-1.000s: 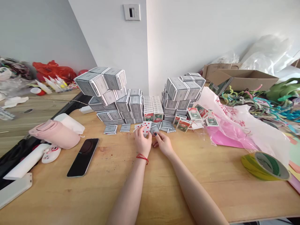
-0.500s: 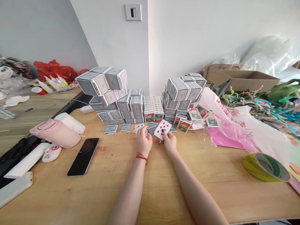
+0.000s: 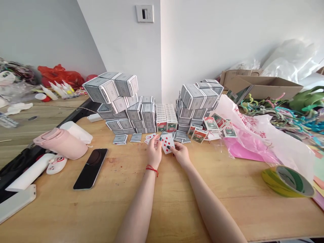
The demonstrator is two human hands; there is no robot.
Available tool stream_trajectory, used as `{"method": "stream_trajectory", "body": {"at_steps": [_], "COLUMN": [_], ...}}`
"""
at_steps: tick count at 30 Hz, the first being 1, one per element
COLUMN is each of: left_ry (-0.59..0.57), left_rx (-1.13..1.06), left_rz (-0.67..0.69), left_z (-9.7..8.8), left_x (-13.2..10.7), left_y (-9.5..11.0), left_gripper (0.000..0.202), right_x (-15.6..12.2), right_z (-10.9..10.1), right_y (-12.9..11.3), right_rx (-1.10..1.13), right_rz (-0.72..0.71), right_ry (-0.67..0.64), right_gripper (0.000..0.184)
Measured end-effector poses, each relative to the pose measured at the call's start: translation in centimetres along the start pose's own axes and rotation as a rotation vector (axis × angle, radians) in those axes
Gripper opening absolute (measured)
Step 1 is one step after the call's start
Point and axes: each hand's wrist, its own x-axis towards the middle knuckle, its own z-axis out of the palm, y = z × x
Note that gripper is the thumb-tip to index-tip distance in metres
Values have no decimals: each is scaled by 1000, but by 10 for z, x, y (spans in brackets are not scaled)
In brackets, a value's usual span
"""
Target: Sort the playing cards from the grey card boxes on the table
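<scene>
Between my hands a playing card (image 3: 167,144) faces me, white with red diamonds; whether others lie behind it I cannot tell. My right hand (image 3: 182,154) grips its lower right part, thumb on the face. At the card's upper left corner, my left hand (image 3: 154,152) closes thumb and finger on the edge. Another face-up card (image 3: 150,137) shows partly behind my left hand. Small stacks of patterned grey card backs lie nearby: a left stack (image 3: 119,139), a middle stack (image 3: 136,137) and a right stack (image 3: 180,135) beyond my right hand.
Piled card blocks rise at left (image 3: 111,87) and right (image 3: 193,96), with rows of card boxes (image 3: 166,118) between. Loose card boxes (image 3: 198,135) lean at right. Around are a phone (image 3: 90,168), pink bottle (image 3: 67,145), tape roll (image 3: 287,181), plastic bag (image 3: 268,135) and carton (image 3: 268,87).
My right hand has brought the card leftward and slightly down to my left hand. My left thumb and finger have closed at its corner. The patterned stack at right now shows more.
</scene>
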Motion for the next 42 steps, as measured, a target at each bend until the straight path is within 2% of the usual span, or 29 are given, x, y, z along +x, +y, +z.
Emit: {"method": "stream_trajectory", "body": {"at_steps": [3,9,12,18,23,25,28,31,36,39,42], "left_ry": [-55,-92,-106,-34,37,7,-61,-65,-44,-68,-153], "left_rx": [-164,-347,-407,-566,-705,-681,-530,-375,-366,-345,-373], "left_rz": [-89,-246,-320,-429,-513,-498,-404,-311,-328,-325,-310], "left_z": [2,6,8,11,9,9,10,11,12,11,10], "left_x": [-1,1,1,2,7,7,4,1,1,0,-1], "left_y": [-1,-5,-3,0,-1,-2,-3,-3,-2,0,3], "left_gripper": [31,29,25,29,27,24,21,18,15,15,14], "right_x": [0,-1,0,3,4,3,2,1,-3,-2,1], "right_z": [-1,-3,-3,-4,-5,-5,-5,-5,-4,-4,-5], "right_y": [-1,-5,-7,-4,-3,-4,-6,-7,-9,-7,-4], "right_rx": [71,127,187,215,270,288,272,280,356,377,376], "right_rz": [1,77,90,91,78,74,64,62,84,87,86], "right_ry": [2,149,178,192,136,100,63,42,-64,-24,68], "right_gripper": [28,34,34,36,34,33,31,31,30,28,25]}}
